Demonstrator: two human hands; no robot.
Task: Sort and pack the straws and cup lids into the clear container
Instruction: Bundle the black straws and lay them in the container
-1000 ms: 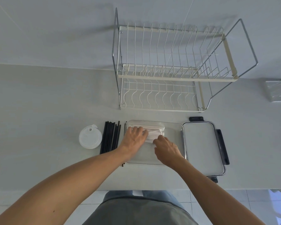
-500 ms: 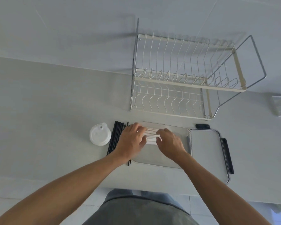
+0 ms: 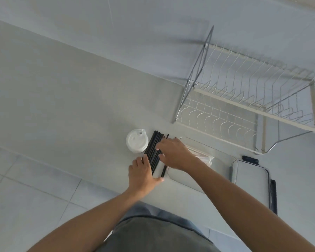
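A bundle of black straws (image 3: 154,146) lies on the counter, and one straw sits slightly apart on its right. My left hand (image 3: 142,174) rests against the near ends of the bundle, fingers on its left side and thumb stretched out to the right. My right hand (image 3: 174,153) reaches across from the right, its straight fingers lying on top of the straws. A stack of white cup lids (image 3: 136,140) stands just left of the bundle. To the right, the clear container (image 3: 182,178) holds paper-wrapped white straws (image 3: 204,158), partly hidden by my right wrist.
The container's lid (image 3: 251,180), with black clasps, lies flat to the right of the container. A white wire dish rack (image 3: 244,99) stands behind it against the wall. The counter's front edge runs just below my hands, with tiled floor beyond.
Both hands have left the wrapped white straws in the container and moved left onto the black straws. The view has swung left and tilted.
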